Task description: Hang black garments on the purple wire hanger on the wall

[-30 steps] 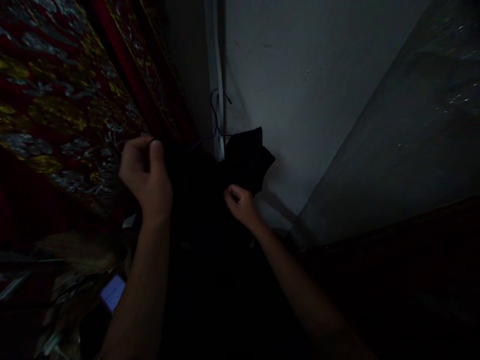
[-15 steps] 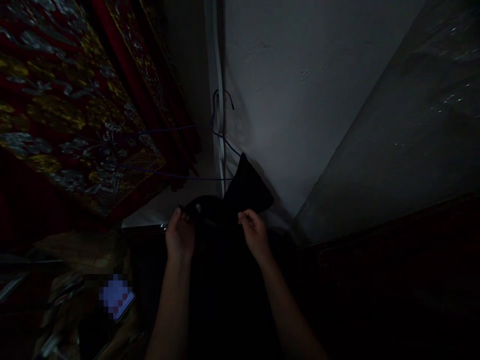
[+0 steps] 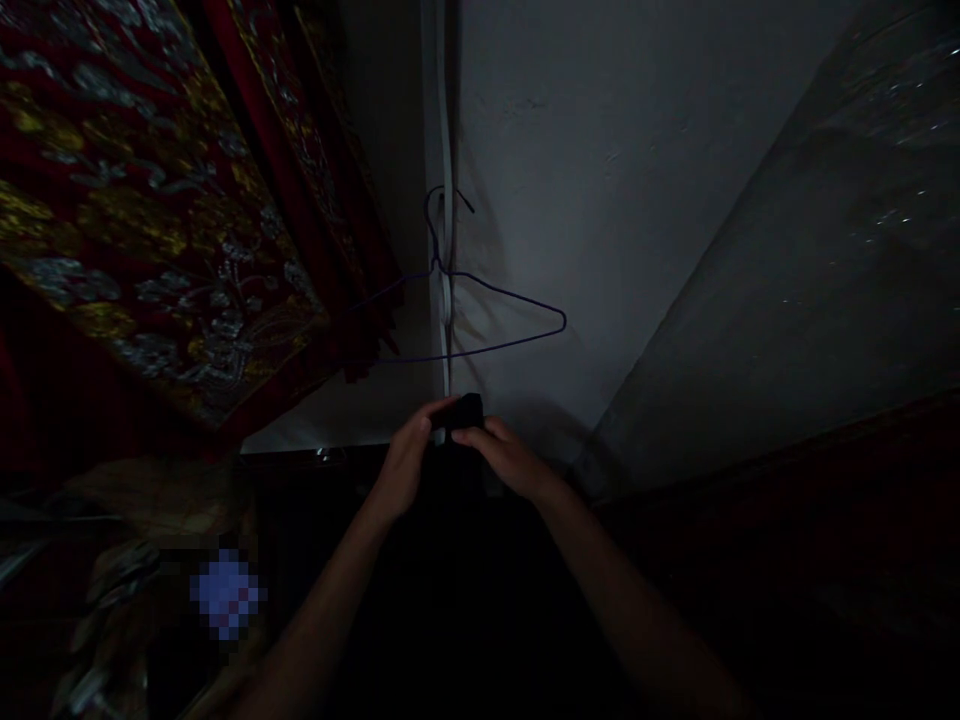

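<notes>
A black cloth garment (image 3: 469, 411) is pinched between my two hands, low in the middle of the head view. My left hand (image 3: 406, 458) grips its left part, near a small pale patch that looks like a label. From the other side, my right hand (image 3: 511, 459) holds it with the thumb on top. The lower part of the cloth merges into the darkness, so its shape is hard to make out. Just above my hands hangs a dark purple wire hanger (image 3: 564, 320), bare of cloth on its visible right side.
A pale cable (image 3: 448, 140) runs down the wall corner, with the hanger's hook around it. Red cloth (image 3: 150, 200) with gold and silver embroidery hangs at left. A lit, pixelated screen (image 3: 226, 593) lies lower left. Clear plastic sheeting (image 3: 892, 215) covers the wall at right.
The black garment has come off the hanger's right end and down. My hands have moved closer together on it. The hanger has swung, its right end now exposed.
</notes>
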A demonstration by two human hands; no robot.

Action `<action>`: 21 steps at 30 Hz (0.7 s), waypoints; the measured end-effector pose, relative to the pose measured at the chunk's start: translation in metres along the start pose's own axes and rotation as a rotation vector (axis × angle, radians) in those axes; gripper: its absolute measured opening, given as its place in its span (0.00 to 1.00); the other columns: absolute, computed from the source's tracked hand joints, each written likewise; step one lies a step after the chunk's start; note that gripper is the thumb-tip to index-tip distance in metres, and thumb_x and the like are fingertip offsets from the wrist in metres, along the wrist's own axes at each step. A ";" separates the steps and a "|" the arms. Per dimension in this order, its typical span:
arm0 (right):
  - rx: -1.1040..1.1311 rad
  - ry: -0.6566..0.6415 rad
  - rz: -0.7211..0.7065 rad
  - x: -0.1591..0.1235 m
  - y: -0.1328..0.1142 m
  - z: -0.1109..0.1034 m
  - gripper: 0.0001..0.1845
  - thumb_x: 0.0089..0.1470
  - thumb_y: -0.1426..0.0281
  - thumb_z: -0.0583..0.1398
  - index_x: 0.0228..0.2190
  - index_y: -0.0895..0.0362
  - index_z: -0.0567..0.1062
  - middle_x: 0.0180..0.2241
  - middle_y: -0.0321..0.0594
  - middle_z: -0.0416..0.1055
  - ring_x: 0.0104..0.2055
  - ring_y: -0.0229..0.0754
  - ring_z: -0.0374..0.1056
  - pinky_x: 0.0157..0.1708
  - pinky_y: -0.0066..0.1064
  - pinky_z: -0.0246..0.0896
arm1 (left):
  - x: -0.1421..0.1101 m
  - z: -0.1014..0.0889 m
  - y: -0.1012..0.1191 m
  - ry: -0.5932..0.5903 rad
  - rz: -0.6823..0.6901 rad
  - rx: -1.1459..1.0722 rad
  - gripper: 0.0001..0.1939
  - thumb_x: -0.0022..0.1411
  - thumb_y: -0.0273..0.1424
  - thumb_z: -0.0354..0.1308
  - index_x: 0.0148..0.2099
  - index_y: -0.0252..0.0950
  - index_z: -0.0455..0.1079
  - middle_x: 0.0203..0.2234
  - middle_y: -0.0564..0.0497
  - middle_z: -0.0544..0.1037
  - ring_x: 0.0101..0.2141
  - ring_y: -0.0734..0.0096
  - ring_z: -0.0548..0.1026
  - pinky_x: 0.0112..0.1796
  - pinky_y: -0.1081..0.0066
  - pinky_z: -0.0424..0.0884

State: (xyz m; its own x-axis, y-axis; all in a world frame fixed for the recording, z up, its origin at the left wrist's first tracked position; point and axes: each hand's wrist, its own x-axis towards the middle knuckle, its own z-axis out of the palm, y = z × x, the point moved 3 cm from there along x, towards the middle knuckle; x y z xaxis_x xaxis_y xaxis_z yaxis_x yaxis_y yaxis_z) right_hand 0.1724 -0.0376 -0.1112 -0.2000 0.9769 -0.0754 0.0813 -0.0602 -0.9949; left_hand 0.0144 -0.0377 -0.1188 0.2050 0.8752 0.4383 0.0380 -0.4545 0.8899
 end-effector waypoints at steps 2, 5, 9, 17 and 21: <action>-0.046 -0.035 0.003 0.002 -0.010 -0.010 0.20 0.46 0.52 0.65 0.24 0.55 0.70 0.22 0.33 0.64 0.25 0.37 0.61 0.24 0.29 0.54 | -0.010 -0.001 -0.020 -0.219 -0.136 0.075 0.30 0.72 0.52 0.43 0.57 0.39 0.76 0.51 0.44 0.81 0.53 0.55 0.76 0.56 0.57 0.69; -0.279 -0.205 -0.180 0.005 -0.038 -0.030 0.22 0.50 0.52 0.64 0.20 0.56 0.68 0.19 0.32 0.62 0.22 0.35 0.58 0.22 0.28 0.50 | -0.024 -0.009 -0.041 -0.551 -0.222 0.257 0.27 0.70 0.52 0.49 0.52 0.38 0.78 0.45 0.45 0.83 0.46 0.55 0.79 0.50 0.60 0.73; -0.574 -0.076 -0.537 0.017 -0.079 -0.064 0.15 0.55 0.61 0.61 0.22 0.57 0.74 0.23 0.36 0.70 0.27 0.39 0.66 0.29 0.30 0.58 | -0.019 -0.048 -0.044 -0.629 -0.227 0.497 0.22 0.67 0.49 0.56 0.50 0.38 0.79 0.44 0.46 0.83 0.42 0.56 0.80 0.45 0.64 0.72; -0.719 0.250 -0.601 0.070 -0.053 -0.065 0.10 0.60 0.70 0.59 0.38 0.54 0.81 0.37 0.45 0.80 0.42 0.50 0.75 0.44 0.37 0.65 | 0.011 -0.133 -0.028 -0.419 -0.425 0.792 0.24 0.62 0.53 0.55 0.29 0.39 0.77 0.22 0.50 0.79 0.24 0.63 0.74 0.26 0.69 0.62; -0.661 0.165 -0.617 0.073 -0.054 -0.078 0.08 0.59 0.67 0.61 0.30 0.55 0.79 0.29 0.40 0.78 0.33 0.45 0.72 0.37 0.35 0.62 | 0.023 -0.155 -0.027 -0.292 -0.294 0.798 0.18 0.55 0.50 0.63 0.30 0.41 0.78 0.27 0.48 0.81 0.28 0.59 0.76 0.30 0.68 0.65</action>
State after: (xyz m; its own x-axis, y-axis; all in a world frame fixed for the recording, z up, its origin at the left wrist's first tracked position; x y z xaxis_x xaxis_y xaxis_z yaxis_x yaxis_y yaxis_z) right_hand 0.2300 0.0530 -0.0581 -0.2558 0.8166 0.5175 0.5580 0.5618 -0.6107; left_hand -0.1339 0.0207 -0.1131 0.3164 0.9467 0.0600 0.7740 -0.2943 0.5606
